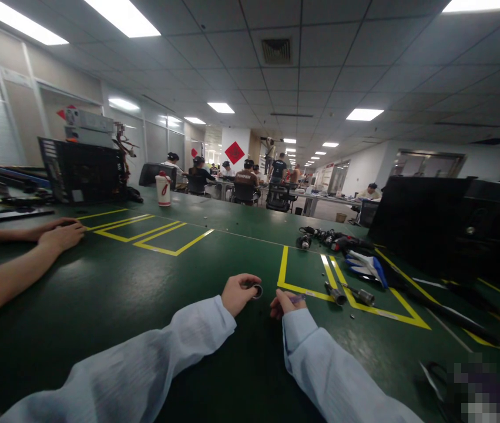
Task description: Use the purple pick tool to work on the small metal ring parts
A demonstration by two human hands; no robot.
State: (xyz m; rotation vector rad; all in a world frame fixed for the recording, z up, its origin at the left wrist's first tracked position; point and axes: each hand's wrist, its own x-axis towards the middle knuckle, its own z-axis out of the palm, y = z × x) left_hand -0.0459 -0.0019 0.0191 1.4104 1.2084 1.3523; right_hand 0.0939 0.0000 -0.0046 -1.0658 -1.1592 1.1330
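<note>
Both my arms in pale blue sleeves reach out over the dark green table [153, 294]. My left hand [237, 292] is closed around a small black ring [257, 291] held at its fingertips. Just to the right, my right hand [284, 304] pinches a thin purple pen-like tool [297, 298] that points right. The two hands sit close together, a little apart, just left of a yellow taped rectangle [283, 267].
Metal cylindrical parts [349, 294], a blue-white glove [366, 265] and a pile of tools [324, 238] lie to the right. A black case [452, 226] stands at right, a computer chassis [83, 170] and white cup [163, 189] at left. Another person's bare arms [33, 252] rest at left.
</note>
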